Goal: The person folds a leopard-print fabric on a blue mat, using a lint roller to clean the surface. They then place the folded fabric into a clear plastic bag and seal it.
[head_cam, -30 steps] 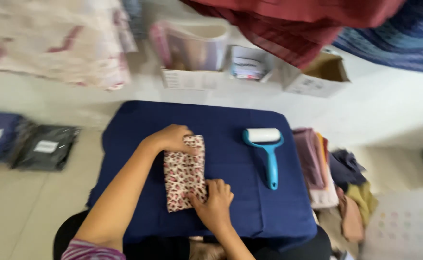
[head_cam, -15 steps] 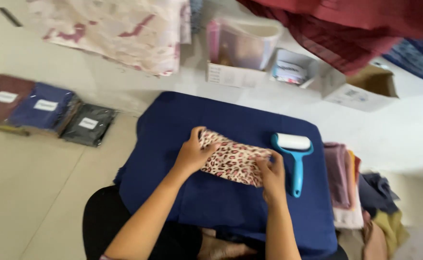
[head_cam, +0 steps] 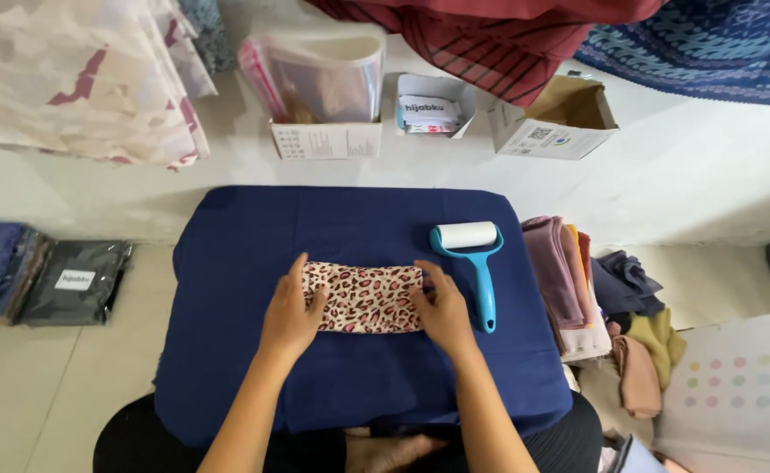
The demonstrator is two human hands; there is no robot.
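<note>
At table (head_cam: 227,263) centre, folded leopard-print cloth (head_cam: 365,298) lies 9-to-3; left hand (head_cam: 290,314) and right hand (head_cam: 443,308) press flat, open, on its ends.

Folded cloth (head_cam: 363,298) between the fingers: leopard print, brown and black spots on cream-pink. Under the fingers, table cover (head_cam: 358,385): plain navy blue. Just right of the right-hand fingers, lint roller (head_cam: 475,263): turquoise handle, white roll. Farther right, stacked cloths (head_cam: 569,280): mauve, pink, navy, mustard. Far left, packets (head_cam: 74,280): black, white label.

Both hands, left (head_cam: 290,315) and right (head_cam: 443,308), lie flat, palms down.
</note>
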